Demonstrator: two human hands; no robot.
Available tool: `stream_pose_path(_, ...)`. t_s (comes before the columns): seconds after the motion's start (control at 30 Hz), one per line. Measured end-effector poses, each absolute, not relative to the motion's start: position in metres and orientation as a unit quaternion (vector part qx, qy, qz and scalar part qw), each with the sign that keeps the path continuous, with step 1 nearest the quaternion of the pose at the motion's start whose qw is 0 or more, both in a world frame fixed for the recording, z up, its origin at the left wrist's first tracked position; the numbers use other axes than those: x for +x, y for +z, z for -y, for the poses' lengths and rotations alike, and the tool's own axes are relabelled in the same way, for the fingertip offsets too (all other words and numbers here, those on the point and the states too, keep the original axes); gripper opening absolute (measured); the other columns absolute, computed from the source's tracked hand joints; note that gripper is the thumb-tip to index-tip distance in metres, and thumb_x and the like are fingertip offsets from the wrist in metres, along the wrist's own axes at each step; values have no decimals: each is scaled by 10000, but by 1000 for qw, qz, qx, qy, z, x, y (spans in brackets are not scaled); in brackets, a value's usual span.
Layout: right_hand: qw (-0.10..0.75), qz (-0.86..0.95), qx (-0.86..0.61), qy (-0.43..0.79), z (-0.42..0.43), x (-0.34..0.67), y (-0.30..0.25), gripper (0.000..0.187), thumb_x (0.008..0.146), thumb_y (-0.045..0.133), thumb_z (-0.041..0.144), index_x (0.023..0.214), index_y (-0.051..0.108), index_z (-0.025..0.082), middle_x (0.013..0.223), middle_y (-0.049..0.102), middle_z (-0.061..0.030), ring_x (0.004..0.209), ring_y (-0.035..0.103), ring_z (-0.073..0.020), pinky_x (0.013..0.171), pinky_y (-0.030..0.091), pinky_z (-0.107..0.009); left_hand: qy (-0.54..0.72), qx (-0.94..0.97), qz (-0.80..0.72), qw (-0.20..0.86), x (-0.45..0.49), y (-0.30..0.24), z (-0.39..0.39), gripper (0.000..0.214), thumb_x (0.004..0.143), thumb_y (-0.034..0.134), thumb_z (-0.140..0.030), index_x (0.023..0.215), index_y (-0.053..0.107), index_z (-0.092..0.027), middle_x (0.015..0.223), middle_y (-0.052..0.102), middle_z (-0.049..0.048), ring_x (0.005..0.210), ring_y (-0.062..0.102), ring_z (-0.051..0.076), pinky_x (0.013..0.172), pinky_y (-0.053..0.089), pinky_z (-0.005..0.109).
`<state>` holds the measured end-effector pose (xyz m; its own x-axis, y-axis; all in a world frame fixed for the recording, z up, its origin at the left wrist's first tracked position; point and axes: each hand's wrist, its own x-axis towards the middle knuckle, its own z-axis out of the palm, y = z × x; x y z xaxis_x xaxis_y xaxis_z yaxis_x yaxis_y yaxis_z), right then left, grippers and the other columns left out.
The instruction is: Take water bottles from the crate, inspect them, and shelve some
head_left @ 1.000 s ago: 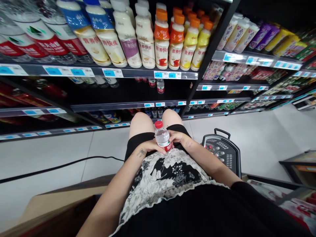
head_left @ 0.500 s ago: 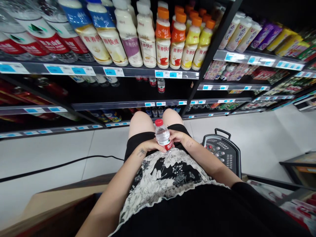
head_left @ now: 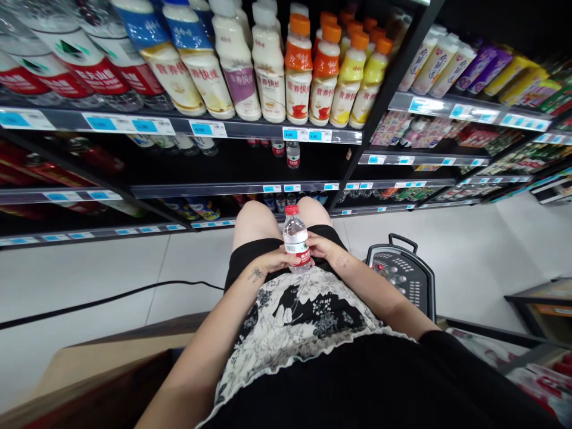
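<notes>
A small clear water bottle (head_left: 295, 235) with a red cap and a red-and-white label stands nearly upright over my lap. My left hand (head_left: 279, 260) is closed round its lower left side, the thumb lying across the label. From the other side, the fingers of my right hand (head_left: 319, 245) press against the bottle near the label's upper edge. Parts of both hands' fingers are hidden behind it. Under the bottle is my black-and-white floral apron (head_left: 299, 310). A similar small water bottle (head_left: 293, 155) sits on the shelf ahead.
Large water bottles (head_left: 102, 65) and milk drink bottles (head_left: 272, 71) line the upper shelf. A black basket (head_left: 415, 274) holding several bottles is on the floor at right. A black cable (head_left: 111, 298) crosses the floor at left. Cartons (head_left: 442, 62) fill the shelf at upper right.
The bottle has been raised slightly and turned more upright, its label now facing me more fully. Both hands keep hold of it. The view has shifted very slightly.
</notes>
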<state>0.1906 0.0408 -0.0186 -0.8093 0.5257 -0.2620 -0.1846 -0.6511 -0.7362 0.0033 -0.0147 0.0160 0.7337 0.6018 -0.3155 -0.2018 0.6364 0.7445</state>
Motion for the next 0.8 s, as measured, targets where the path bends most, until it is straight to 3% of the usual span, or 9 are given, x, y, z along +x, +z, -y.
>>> stream_pose_path(0.13,399,427,-362,726,-32,173,4,428,635,895,357,961,704,158,831,737,-4,739,667,-139,787,588,-265,340,276,-394,808,14,19,8,563,623,925,-262,1115,677,-151,1015,778,103,893,749,227,887,579,371)
stream_pose_path(0.23,476,490,-433,589,-26,161,19,441,646,891,347,1014,728,168,991,730,-27,940,655,-168,952,541,-291,419,255,-444,750,23,18,4,638,580,910,-169,1150,624,-198,1029,754,45,884,733,189,919,568,376)
stream_pose_path(0.37,475,542,-459,519,-20,159,27,505,680,875,379,1121,728,181,1083,690,-49,1060,618,-193,1045,496,-313,482,306,-463,678,29,12,3,787,478,907,-96,1196,603,-204,1072,740,31,998,700,209,1008,517,381)
stream_pose_path(0.5,447,581,-450,510,-20,166,31,482,727,847,382,1158,738,197,1109,661,-54,1065,610,-190,1063,473,-301,485,300,-452,686,29,13,3,666,533,896,-180,1154,657,-155,1045,757,75,1022,695,259,976,515,389)
stream_pose_path(0.67,440,565,-421,556,-25,168,32,514,731,812,418,1181,707,194,1191,663,-75,1106,615,-199,1034,485,-309,437,299,-422,736,24,19,5,550,548,879,-194,1061,692,-132,887,761,60,877,715,240,884,536,375)
stream_pose_path(0.8,375,537,-403,639,-27,168,26,526,676,830,455,1105,696,182,1061,719,-52,1016,646,-217,995,504,-340,378,349,-421,747,23,17,7,540,519,888,-169,1027,709,-125,888,769,64,880,723,249,891,538,384)
